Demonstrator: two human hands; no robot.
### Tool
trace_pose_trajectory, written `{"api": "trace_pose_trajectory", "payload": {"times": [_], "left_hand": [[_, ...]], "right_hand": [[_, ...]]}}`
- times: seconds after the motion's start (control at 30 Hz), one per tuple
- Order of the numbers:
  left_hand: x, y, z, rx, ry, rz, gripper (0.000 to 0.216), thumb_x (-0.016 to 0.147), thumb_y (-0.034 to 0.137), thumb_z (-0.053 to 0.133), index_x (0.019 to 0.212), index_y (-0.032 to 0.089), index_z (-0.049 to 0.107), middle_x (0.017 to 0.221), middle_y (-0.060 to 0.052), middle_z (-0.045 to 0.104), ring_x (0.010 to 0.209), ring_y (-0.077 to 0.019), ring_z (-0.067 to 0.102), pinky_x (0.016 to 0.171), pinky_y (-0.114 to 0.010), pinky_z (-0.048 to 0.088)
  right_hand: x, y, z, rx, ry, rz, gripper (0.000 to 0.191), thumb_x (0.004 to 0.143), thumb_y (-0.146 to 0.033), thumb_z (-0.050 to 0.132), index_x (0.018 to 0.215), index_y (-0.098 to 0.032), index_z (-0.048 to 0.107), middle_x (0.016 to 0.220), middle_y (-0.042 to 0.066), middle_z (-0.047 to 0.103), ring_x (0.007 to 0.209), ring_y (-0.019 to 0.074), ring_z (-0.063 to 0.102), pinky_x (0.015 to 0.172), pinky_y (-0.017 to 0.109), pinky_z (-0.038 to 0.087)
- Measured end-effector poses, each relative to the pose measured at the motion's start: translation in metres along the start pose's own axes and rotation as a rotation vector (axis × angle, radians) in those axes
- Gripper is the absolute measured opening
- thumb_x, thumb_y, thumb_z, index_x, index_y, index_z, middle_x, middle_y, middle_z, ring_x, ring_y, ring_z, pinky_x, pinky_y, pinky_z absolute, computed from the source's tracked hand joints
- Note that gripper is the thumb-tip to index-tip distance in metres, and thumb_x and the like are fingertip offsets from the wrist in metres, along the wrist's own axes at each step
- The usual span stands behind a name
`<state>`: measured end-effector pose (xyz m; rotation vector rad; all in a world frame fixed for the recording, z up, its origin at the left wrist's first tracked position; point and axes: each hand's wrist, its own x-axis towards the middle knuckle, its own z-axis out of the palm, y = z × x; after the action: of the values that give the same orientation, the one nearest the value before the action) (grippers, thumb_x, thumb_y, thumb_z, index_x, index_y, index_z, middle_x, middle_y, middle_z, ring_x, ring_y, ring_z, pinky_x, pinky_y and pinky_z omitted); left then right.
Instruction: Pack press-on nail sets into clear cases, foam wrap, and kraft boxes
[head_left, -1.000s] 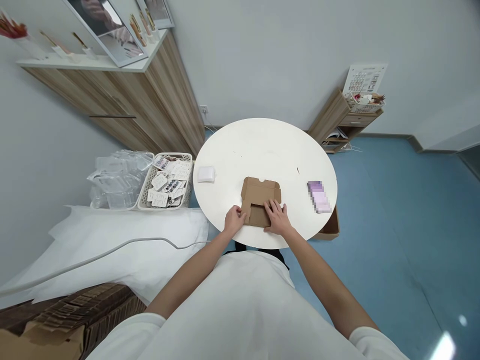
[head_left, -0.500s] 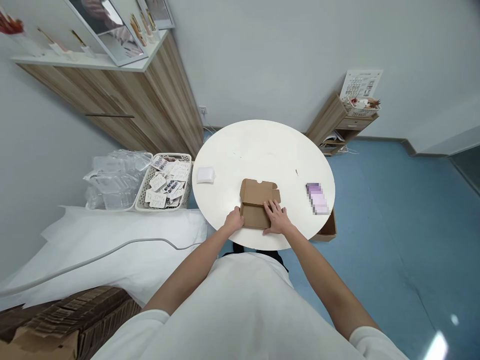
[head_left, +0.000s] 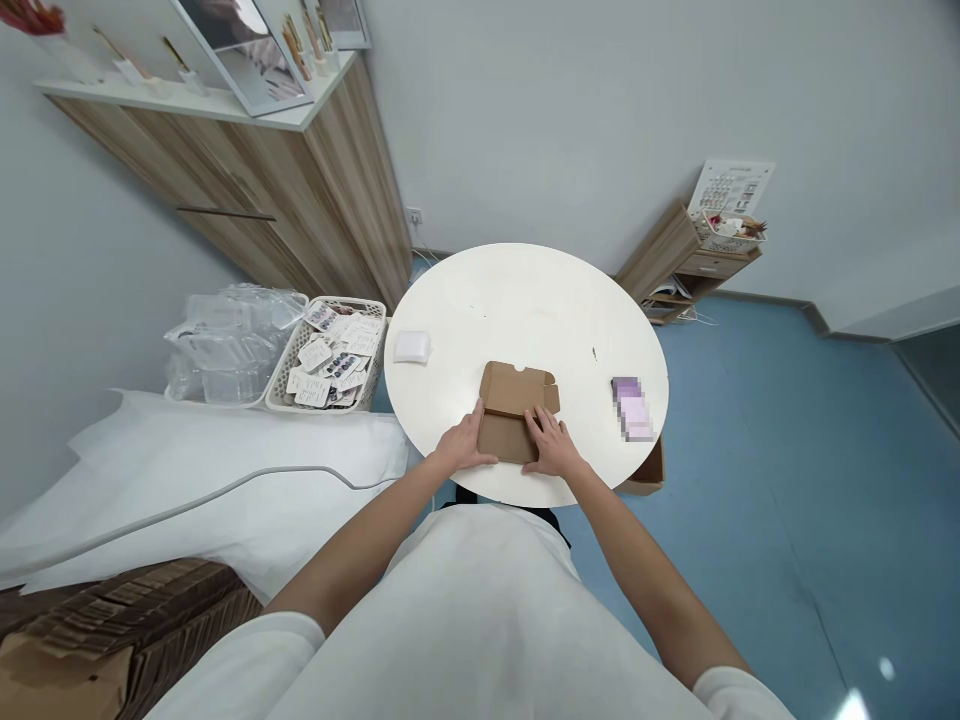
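A small brown cardboard box (head_left: 507, 438) lies on the round white table (head_left: 525, 300) close to my body, its lid (head_left: 516, 388) folded up and back. Nothing shows inside its tray. My left hand (head_left: 461, 442) grips the left side, fingers along the edge and thumb stretched across the front corner. On the opposite side, my right hand (head_left: 553, 446) holds the right wall, fingertips reaching over near the lid fold and thumb at the front. A side flap of the lid (head_left: 551, 397) sticks out at the right.
A small white stack (head_left: 412, 346) lies at the table's left, a blurred purple-and-pink item (head_left: 632, 408) at its right. Left of the table stand a basket of cards (head_left: 330, 360) and clear plastic packaging (head_left: 232, 345). Flattened cardboard (head_left: 127, 630) sits lower left, a brown carton (head_left: 646, 472) below right.
My left hand has gone from a tight hold at the box's left wall to a wider one, thumb and fingers spread along side and front. My right hand stays on the right side.
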<state>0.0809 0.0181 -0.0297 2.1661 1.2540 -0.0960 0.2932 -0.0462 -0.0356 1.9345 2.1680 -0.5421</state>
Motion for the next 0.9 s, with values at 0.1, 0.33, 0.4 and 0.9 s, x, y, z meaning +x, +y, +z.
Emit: {"api": "trace_pose_trajectory", "payload": {"times": [0.1,0.33,0.4,0.9], "left_hand": [[0.003,0.005,-0.008,0.125,-0.065,0.036,0.118,0.042,0.054,0.071,0.136,0.024,0.005,0.112,-0.014,0.053,0.089,-0.0307,0.058,0.072,-0.033,0.041],[0.015,0.014,-0.005,0.135,-0.129,-0.008,0.121,0.041,0.051,0.073,0.136,0.027,0.001,0.107,-0.010,0.055,0.090,-0.0293,0.056,0.068,-0.033,0.042],[0.015,0.011,-0.003,0.117,-0.121,0.007,0.121,0.042,0.051,0.073,0.136,0.028,0.000,0.109,-0.010,0.054,0.092,-0.0294,0.056,0.068,-0.032,0.042],[0.015,0.015,-0.001,0.076,-0.102,0.002,0.118,0.040,0.053,0.072,0.136,0.026,0.008,0.101,-0.010,0.056,0.088,-0.0293,0.057,0.065,-0.031,0.041]], "right_hand": [[0.000,0.001,-0.001,0.025,0.031,-0.030,0.116,0.050,-0.056,0.066,0.136,-0.023,-0.003,0.143,0.013,0.010,0.130,0.0296,0.006,0.099,0.051,0.015],[-0.017,0.018,0.000,0.342,0.228,-0.018,0.099,0.059,-0.055,0.061,0.136,-0.026,0.007,0.144,0.008,0.005,0.131,0.0303,0.005,0.100,0.049,0.020],[-0.026,0.025,0.007,0.581,0.324,0.187,0.089,0.065,-0.053,0.056,0.136,-0.024,0.011,0.143,0.009,0.011,0.129,0.0295,0.015,0.097,0.046,0.027],[-0.033,0.013,0.002,1.145,0.224,0.424,0.037,0.067,-0.023,0.042,0.101,-0.018,0.056,0.092,0.005,0.058,0.081,0.0178,0.054,0.070,0.031,0.045]]}}
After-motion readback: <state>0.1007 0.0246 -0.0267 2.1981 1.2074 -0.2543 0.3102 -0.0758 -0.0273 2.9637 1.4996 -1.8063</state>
